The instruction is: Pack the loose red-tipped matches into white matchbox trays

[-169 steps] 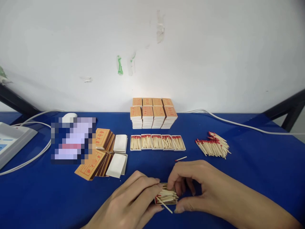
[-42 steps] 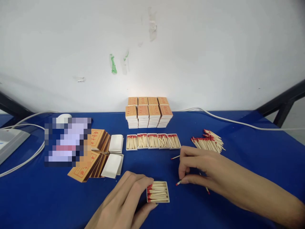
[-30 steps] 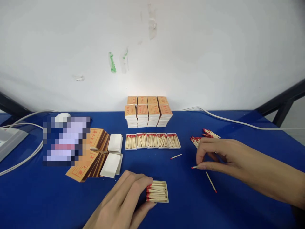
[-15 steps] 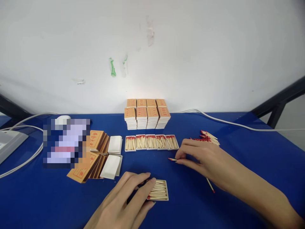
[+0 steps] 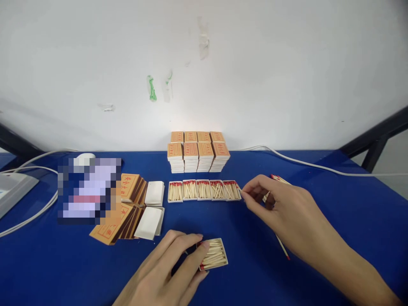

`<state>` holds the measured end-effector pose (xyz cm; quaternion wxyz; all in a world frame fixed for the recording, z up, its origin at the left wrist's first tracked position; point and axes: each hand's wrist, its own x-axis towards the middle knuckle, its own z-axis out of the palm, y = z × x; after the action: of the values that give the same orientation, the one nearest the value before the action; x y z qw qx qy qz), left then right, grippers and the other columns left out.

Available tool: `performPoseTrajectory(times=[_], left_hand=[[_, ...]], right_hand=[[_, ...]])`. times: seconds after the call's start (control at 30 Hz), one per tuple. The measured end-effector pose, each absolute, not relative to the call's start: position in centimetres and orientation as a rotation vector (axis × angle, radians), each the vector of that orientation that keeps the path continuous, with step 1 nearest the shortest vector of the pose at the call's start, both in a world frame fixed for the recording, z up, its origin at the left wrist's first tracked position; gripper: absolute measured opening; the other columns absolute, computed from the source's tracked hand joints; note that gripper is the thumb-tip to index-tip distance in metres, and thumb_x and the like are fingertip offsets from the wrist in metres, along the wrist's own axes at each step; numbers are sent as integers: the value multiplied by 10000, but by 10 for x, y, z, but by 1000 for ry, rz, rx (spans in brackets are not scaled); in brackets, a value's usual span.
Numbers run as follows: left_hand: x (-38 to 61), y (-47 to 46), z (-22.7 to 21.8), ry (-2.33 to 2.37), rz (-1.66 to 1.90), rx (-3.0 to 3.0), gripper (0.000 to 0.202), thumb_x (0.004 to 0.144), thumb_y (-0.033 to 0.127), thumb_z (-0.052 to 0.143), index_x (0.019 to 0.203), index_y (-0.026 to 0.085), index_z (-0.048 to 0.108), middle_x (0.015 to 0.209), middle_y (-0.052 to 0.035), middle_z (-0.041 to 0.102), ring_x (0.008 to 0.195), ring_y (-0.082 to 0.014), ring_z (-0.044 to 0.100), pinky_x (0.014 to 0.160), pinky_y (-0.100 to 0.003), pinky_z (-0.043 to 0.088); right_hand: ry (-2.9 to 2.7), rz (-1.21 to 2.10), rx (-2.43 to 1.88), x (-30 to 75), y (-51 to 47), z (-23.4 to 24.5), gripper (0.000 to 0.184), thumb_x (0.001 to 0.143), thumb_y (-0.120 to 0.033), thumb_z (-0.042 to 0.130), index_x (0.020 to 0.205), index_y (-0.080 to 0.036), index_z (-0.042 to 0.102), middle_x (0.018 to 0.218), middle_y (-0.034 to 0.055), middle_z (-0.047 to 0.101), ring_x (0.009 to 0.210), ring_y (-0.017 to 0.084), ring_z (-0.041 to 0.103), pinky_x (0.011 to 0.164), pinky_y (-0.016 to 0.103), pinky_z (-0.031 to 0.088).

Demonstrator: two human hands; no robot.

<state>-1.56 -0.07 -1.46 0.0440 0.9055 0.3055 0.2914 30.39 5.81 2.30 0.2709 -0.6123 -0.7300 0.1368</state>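
Near match tray (image 5: 225,252) is gripped at its left end by the left hand (image 5: 168,263), fingers clamped on it. Single match (image 5: 239,188) is pinched between thumb and forefinger of the right hand (image 5: 283,204), held at the rightmost end of the row of five trays (image 5: 204,199). Loose pile (image 5: 279,179) is mostly covered by that hand (stray match (image 5: 282,247) partly hidden too).

Green scraps (image 5: 152,90) on pale wall (image 5: 270,76)
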Motion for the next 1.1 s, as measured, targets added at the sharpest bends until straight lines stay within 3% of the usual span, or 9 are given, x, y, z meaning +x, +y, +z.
performPoseTrajectory(times=[0.17,0.3,0.67,1.1], left_hand=[[-16,-2,-20,956,936,2802,306,1303,178,520,1475,123,768,1336,-120,863,1192,-213,885,1123,-279,723],[-15,-4,-18,956,955,2804,296,1301,174,523,1449,119,773,1307,-108,877,1177,-214,889,1119,-282,726],[-14,-2,-11,951,863,2791,326,1307,163,478,1481,106,749,1336,-114,876,1203,-218,885,1133,-283,725],[-13,-1,-5,938,859,2825,330,1321,165,443,1456,117,741,1314,-96,899,1183,-231,907,1096,-313,745]], right_hand=[[-1842,237,-1686,293,67,15,171,1045,-316,745,883,-284,786,788,7,812,684,219,746,647,347,537],[-1840,231,-1691,290,67,10,207,1061,-343,744,873,-284,808,807,19,830,719,231,760,711,372,582],[-1837,284,-1689,291,66,10,243,1084,-369,749,885,-300,870,821,15,863,677,238,800,707,410,625],[-1789,229,-1722,292,65,10,253,1042,-399,760,833,-299,860,746,21,805,635,247,749,624,408,529]])
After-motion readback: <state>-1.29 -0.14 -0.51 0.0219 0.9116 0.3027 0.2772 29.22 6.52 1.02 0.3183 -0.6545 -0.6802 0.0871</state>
